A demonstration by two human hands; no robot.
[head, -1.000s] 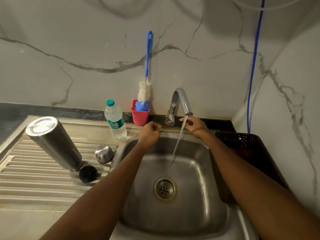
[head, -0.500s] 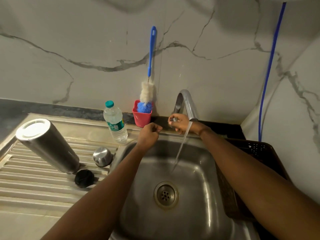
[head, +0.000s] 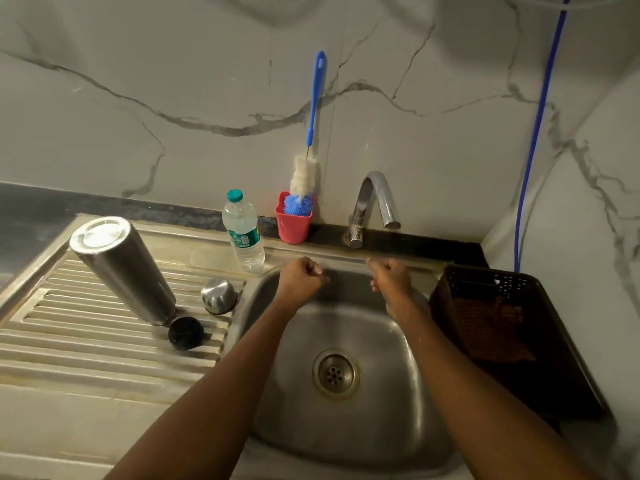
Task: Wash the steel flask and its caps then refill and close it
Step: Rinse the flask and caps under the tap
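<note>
The steel flask [head: 126, 268] stands upside down on the ribbed drainboard [head: 69, 341], left of the sink [head: 346, 420]. Its steel cap [head: 219, 295] sits mouth down beside it, and the black inner cap [head: 186, 333] lies just in front. My left hand [head: 300, 280] and my right hand [head: 391, 278] hover over the far side of the basin, both with fingers curled and holding nothing. The tap [head: 375, 202] behind them runs no water.
A plastic water bottle [head: 243, 233] stands at the back of the drainboard. A red cup [head: 293, 221] holds a blue-handled bottle brush [head: 313, 133]. A dark plastic basket [head: 502, 327] sits right of the sink. A blue hose [head: 535, 133] hangs in the corner.
The water stream has stopped. My right hand left the tap handle and drew back over the basin, beside my left hand.
</note>
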